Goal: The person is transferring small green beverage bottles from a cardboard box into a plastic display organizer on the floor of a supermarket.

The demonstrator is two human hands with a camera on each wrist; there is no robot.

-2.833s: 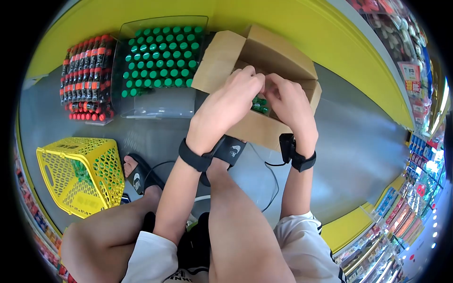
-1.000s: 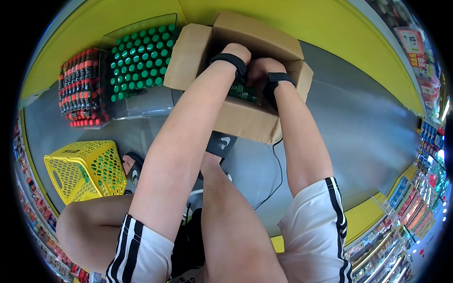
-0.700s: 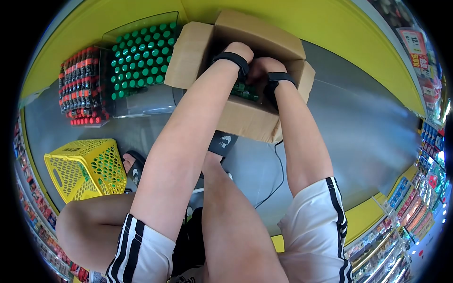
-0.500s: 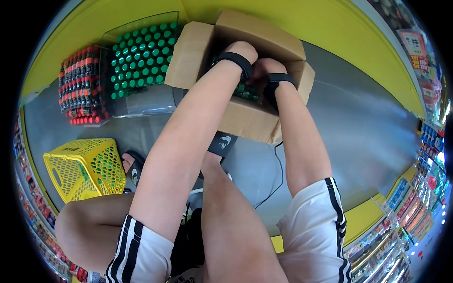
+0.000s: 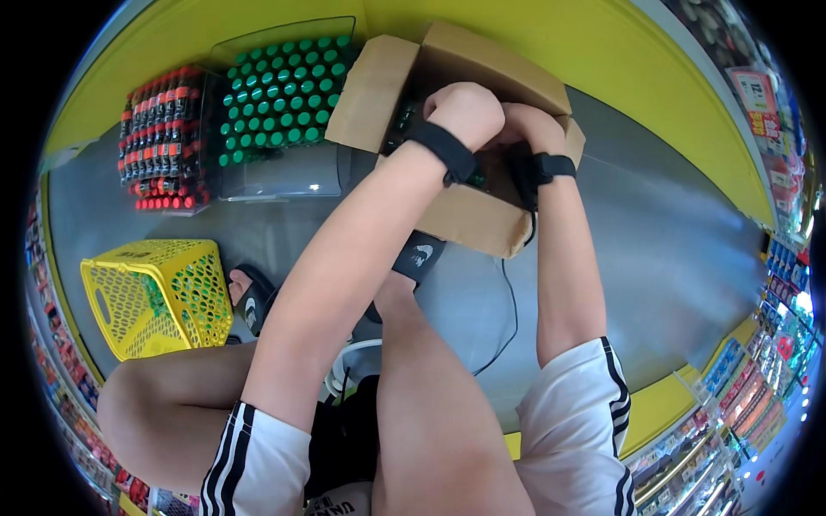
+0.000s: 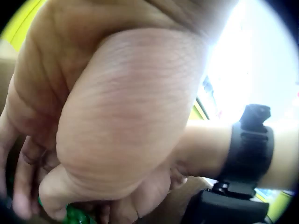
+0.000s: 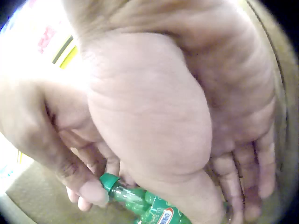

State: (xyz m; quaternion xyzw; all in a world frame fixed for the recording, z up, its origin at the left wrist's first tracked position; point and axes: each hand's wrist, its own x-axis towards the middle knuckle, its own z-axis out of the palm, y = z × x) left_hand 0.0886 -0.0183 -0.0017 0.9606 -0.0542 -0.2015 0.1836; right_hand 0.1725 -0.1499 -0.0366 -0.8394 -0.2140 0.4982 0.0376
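Both hands are together over the open cardboard box [image 5: 477, 215]. A small green-capped bottle [image 7: 163, 212] with a green label lies between them in the right wrist view. My left hand [image 5: 469, 112] pinches its cap end, the thumb at the green cap. The thumb of my right hand [image 5: 535, 129] lies across the bottle's body, its fingers behind it. In the left wrist view, only a patch of green [image 6: 77, 215] shows under the left thumb. More green bottles [image 5: 476, 178] lie inside the box, partly hidden by the hands.
A clear bin [image 5: 284, 181] of green-capped bottles stands left of the box, next to a stack of red-capped dark bottles [image 5: 159, 142]. A yellow basket [image 5: 129, 344] holding green items sits on the floor. A cable [image 5: 514, 310] runs from the box area, and stocked shelves [image 5: 723, 404] line the right.
From above the box, my hands went down deep inside it, then rose to its upper part. The left hand has come up and rightward to meet the right hand. The head view has shifted slightly.
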